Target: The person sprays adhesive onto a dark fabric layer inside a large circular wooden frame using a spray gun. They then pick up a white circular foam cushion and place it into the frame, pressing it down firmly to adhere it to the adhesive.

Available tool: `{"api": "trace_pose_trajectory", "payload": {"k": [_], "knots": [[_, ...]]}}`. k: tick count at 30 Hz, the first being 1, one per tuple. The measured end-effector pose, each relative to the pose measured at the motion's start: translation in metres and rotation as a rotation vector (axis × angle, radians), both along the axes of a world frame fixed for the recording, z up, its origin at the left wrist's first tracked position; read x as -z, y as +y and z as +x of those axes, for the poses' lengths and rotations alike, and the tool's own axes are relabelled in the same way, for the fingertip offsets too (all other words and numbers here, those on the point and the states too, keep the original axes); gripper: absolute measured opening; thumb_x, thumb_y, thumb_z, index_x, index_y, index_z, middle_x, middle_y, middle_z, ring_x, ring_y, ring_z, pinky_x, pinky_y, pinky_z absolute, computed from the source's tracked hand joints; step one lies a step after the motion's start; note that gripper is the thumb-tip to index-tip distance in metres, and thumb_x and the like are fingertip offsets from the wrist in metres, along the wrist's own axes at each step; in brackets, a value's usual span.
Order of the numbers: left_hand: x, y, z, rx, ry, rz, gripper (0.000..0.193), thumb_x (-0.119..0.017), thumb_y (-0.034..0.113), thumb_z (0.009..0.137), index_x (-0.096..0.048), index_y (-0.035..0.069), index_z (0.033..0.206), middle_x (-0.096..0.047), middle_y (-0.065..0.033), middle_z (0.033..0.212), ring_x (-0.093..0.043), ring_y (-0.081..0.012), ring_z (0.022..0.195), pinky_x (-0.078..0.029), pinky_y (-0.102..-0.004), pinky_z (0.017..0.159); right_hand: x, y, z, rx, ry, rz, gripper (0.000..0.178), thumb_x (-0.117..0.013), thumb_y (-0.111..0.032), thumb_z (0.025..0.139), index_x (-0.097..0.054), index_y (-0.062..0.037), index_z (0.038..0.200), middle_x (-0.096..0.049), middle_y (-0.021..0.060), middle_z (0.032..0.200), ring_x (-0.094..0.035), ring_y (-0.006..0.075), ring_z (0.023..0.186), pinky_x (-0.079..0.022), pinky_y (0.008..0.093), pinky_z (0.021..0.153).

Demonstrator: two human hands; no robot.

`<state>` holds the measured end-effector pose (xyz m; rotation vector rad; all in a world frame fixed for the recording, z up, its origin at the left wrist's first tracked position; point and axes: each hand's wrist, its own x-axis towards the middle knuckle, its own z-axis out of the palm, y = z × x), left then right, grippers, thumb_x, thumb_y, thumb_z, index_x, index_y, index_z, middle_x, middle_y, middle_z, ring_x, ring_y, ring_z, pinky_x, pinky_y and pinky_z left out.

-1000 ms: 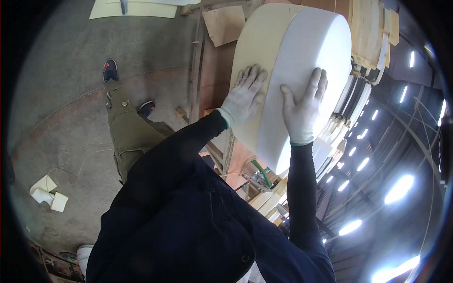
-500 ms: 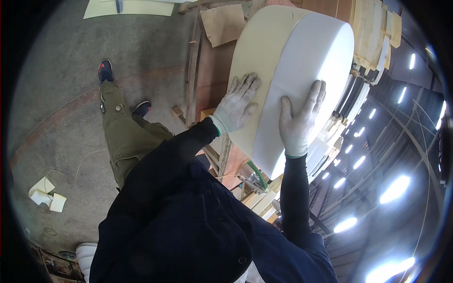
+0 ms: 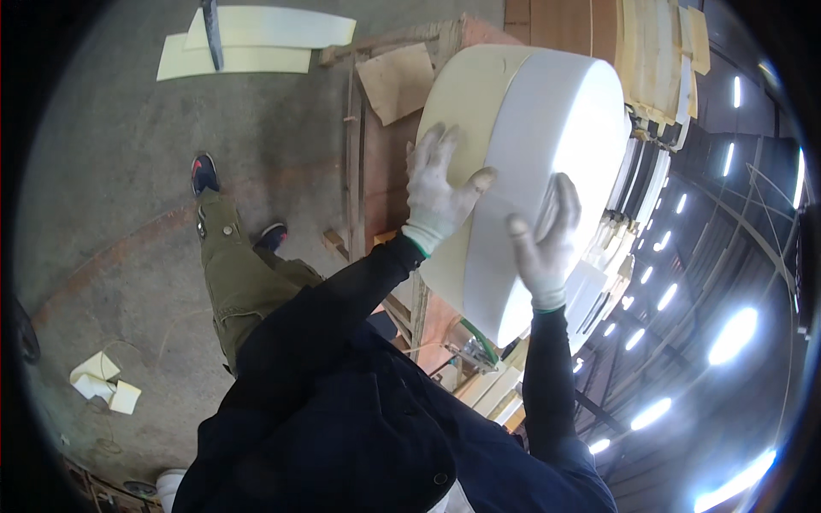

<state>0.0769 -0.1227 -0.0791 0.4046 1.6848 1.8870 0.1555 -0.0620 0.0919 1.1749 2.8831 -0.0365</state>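
A thick rounded foam block (image 3: pixel 522 128), cream on its left part and white on its right, lies on a wooden workbench (image 3: pixel 385 162). A seam runs lengthwise between the two colours. My left hand (image 3: pixel 440 188), in a whitish work glove, is over the cream side with fingers spread and thumb toward the seam. My right hand (image 3: pixel 546 244), gloved the same way, is at the white part near its bright outer face, thumb apart from the fingers. Neither hand grips anything. Whether the palms press on the foam cannot be made out.
A brown sheet (image 3: pixel 398 81) hangs at the bench's left side. Below the foam sits a metal tool with a green hose (image 3: pixel 479 342). Cream foam sheets (image 3: pixel 265 38) lie on the floor at the far left, foam scraps (image 3: pixel 107 385) nearer. Foam pieces (image 3: pixel 658 64) are stacked at the far right.
My left hand has turned, its fingers pointing farther away and its thumb spread wider. My right hand has shifted lower toward the near end of the foam. The whole view has tilted slightly.
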Motion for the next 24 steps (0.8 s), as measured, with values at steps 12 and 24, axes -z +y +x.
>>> {"api": "trace_pose_trajectory", "payload": {"k": [12,24], "knots": [[0.000,0.032,-0.057,0.335,0.012,-0.056,0.064,-0.066,0.036,0.091,-0.047,0.001,0.141,-0.050,-0.0237,0.144,-0.045,-0.0395,0.135,-0.029,-0.0489,0.117,0.018,0.087,-0.054,0.169,0.060,-0.072,0.098,-0.059,-0.063,0.089,-0.024,-0.0034,0.158,-0.019,0.0242,0.164,-0.010,0.0423,0.153,-0.003,0.0570,0.122],[0.041,0.131,-0.108,0.406,0.293,0.397,0.063,-0.043,0.028,0.101,-0.030,-0.002,0.154,-0.028,-0.0276,0.160,-0.024,-0.0449,0.149,-0.014,-0.0507,0.123,0.003,0.110,-0.128,0.225,0.039,0.168,0.034,-0.079,-0.024,0.083,-0.054,-0.0026,0.075,-0.056,0.0141,0.076,-0.056,0.0323,0.069,-0.046,0.0445,0.062]]}}
